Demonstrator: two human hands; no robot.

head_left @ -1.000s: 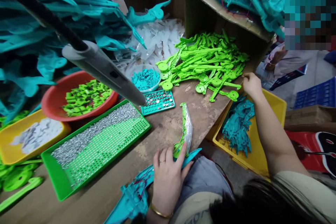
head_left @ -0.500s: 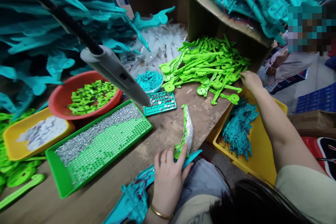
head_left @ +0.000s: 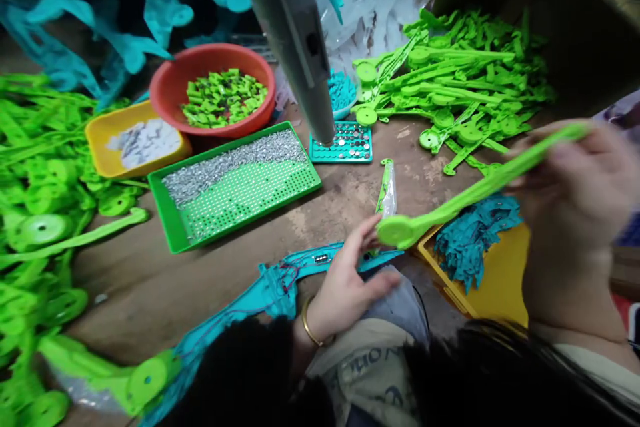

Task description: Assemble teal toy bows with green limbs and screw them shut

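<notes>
Head view: right hand (head_left: 575,193) fingers pinch green strip (head_left: 465,197) near its far end.

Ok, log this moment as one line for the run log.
right hand: holds long green part, blurred | left hand: on teal part at bench edge | nearby: green tray, yellow bin

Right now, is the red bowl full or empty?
Partly full. The red bowl holds a heap of small green pieces, but bare red wall shows above and around them.
</notes>
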